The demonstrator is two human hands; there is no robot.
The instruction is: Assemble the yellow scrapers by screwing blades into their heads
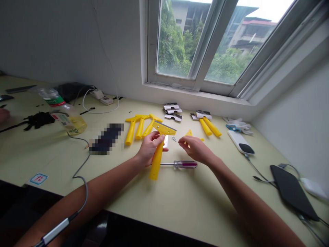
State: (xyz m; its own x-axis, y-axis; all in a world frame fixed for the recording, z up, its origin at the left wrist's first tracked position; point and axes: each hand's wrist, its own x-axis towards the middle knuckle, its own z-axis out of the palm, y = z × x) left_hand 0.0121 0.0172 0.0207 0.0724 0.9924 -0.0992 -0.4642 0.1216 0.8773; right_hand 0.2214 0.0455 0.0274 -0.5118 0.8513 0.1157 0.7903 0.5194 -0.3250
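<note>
My left hand (pixel 149 148) is closed round a yellow scraper (pixel 158 156), its wide head with a metal strip pointing up and its handle hanging toward me. My right hand (pixel 196 147) is a little to the right, thumb and fingertips pinched together; anything between them is too small to make out. Several small screws (pixel 174 139) lie on the table between the hands. Behind my right hand sits another yellow scraper part (pixel 189 132), partly hidden. A screwdriver (pixel 185 164) with a clear and purple handle lies below, its shaft passing behind the held scraper.
Several yellow scrapers (pixel 139 127) lie to the left, and more handles (pixel 211 127) at the right. Black-and-white cards (pixel 172 111) are stacked by the wall. A bottle (pixel 68 116) stands tilted at left; a power bank (pixel 241 142) and phone (pixel 293 192) with cables lie right.
</note>
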